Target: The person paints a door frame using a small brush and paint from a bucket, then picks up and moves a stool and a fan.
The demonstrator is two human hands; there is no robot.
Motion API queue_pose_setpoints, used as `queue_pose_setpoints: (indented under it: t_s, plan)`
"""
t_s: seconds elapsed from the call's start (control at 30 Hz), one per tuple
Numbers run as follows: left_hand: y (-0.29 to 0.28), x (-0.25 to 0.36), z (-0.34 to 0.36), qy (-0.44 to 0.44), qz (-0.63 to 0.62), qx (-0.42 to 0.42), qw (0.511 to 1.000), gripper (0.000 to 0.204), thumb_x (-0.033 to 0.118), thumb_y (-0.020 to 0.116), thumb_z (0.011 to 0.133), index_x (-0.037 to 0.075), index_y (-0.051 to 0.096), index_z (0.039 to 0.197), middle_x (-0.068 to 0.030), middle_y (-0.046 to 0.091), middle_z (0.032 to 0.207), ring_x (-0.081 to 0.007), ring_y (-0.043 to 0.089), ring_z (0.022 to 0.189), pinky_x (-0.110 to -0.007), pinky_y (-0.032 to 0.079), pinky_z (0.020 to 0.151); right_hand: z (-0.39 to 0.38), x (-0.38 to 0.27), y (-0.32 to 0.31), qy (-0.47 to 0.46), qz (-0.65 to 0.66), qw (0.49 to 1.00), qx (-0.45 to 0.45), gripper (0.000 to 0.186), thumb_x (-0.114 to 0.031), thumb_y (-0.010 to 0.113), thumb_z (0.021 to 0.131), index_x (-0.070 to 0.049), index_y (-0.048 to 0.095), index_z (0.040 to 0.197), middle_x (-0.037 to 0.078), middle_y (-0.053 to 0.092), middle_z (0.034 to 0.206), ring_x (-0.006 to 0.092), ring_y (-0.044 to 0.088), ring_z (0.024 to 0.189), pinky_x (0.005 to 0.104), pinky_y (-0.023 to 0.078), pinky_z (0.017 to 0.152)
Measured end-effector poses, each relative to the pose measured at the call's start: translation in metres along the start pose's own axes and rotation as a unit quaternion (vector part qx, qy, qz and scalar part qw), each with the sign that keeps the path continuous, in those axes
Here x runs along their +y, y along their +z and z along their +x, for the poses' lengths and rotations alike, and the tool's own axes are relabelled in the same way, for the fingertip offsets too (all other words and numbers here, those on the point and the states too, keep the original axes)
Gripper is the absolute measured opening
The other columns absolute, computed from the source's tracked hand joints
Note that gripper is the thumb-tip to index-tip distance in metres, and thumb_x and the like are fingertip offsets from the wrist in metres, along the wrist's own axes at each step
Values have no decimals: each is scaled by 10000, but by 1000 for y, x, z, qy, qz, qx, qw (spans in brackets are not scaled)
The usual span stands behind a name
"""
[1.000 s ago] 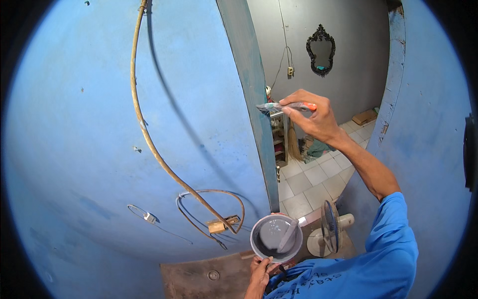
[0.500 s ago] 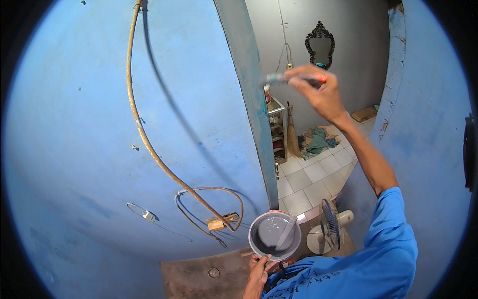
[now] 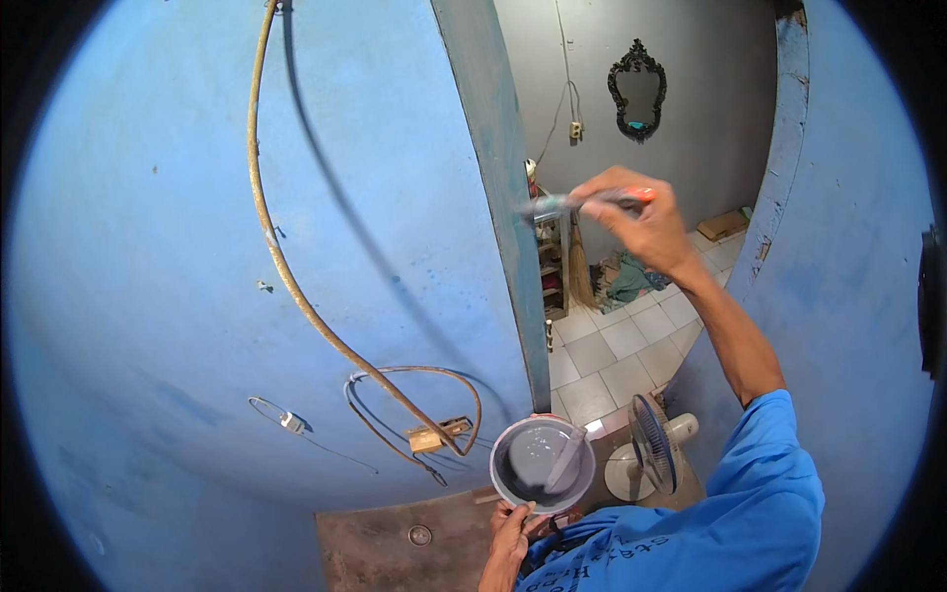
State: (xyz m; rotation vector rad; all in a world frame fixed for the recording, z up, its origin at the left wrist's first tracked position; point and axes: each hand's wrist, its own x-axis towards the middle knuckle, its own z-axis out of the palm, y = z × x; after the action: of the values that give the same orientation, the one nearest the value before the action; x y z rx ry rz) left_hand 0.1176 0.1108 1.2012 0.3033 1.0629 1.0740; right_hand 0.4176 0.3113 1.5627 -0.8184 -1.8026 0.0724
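Two closed hands, right [image 3: 639, 223] on paintbrush [image 3: 554, 205], left [image 3: 509, 534] on bucket [image 3: 501, 464], dark lettering [image 3: 646, 549] on shirt [image 3: 740, 518]

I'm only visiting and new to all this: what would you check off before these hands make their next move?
1. Brush secure in the right hand: ok, the fingers grip the brush by its orange-tipped handle.
2. Tub supported: ok, the left hand holds the tub at its near rim.
3. Paint available: ok, grey paint shows inside.
4. Flat stick inside the tub: ok, it leans against the far right side.
5. Bristles touching the door frame: cannot tell, the brush end is blurred.
6. Fan apart from the tub: ok, a gap shows between them.
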Motion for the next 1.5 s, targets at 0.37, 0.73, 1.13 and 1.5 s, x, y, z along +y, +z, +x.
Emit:
queue_pose_setpoints:
  t_s: [0.37, 0.73, 1.13, 1.5]
  plan:
    - [3, 1, 3, -14, -13, 2, 1000, 248, -77, 631, 837, 64, 469, 963, -103, 634, 920, -205, 685, 837, -458, 661, 705, 11, 5, 9, -24, -48, 993, -106, 160, -170, 708, 880, -45, 736, 976, 102, 735, 895, 188, 690, 775, 314, 537, 736]
    - [7, 2, 6, -19, -27, 6, 999, 280, -90, 640, 828, 76, 462, 966, -98, 630, 936, -216, 689, 845, -459, 662, 694, 143, -51, -47, -302, -250, 920, 30, 199, -213, 643, 954, -82, 723, 1080, 87, 726, 917, 148, 677, 767, 269, 531, 634]
    - [4, 0, 8, -26, -26, -1, 999, 303, -89, 641, 827, 82, 432, 965, -109, 622, 956, -255, 700, 870, -487, 653, 741, -47, 0, 29, -223, -193, 945, -143, 180, -89, 704, 844, -4, 669, 999, 103, 664, 940, 238, 675, 827, 334, 564, 652]
    - [5, -5, 10, -34, -32, -4, 999, 323, -101, 630, 832, 94, 406, 959, -121, 614, 962, -264, 703, 874, -485, 658, 714, 134, -46, -48, -387, -277, 874, 100, 193, -110, 674, 905, -36, 685, 1084, 95, 700, 979, 240, 693, 820, 347, 572, 716]
